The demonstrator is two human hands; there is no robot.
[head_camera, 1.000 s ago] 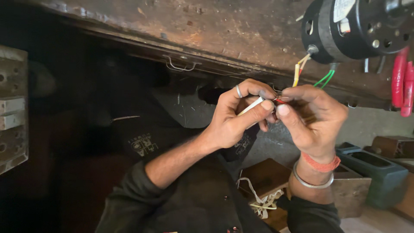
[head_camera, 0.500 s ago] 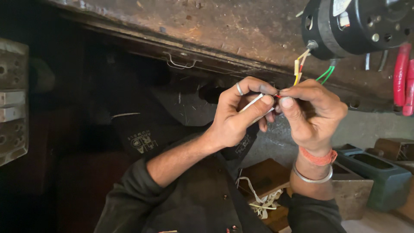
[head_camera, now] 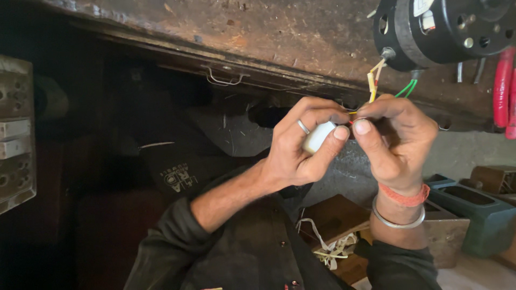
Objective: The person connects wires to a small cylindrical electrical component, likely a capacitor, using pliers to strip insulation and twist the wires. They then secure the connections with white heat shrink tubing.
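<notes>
The left hand pinches a white sleeve; the right hand pinches thin wires beside it. Those wires rise to a black motor on the rusty worktop, red tool handles hanging nearby.

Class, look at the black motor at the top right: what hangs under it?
Under the black motor hang yellow wires and green wires. Their lower ends are covered by the right hand and left hand.

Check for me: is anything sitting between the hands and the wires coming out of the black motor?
Nothing visible does. The left hand and right hand already meet at the wire ends, pinching them, with a small white piece in the left fingers. The yellow wires run freely up to the black motor.
</notes>
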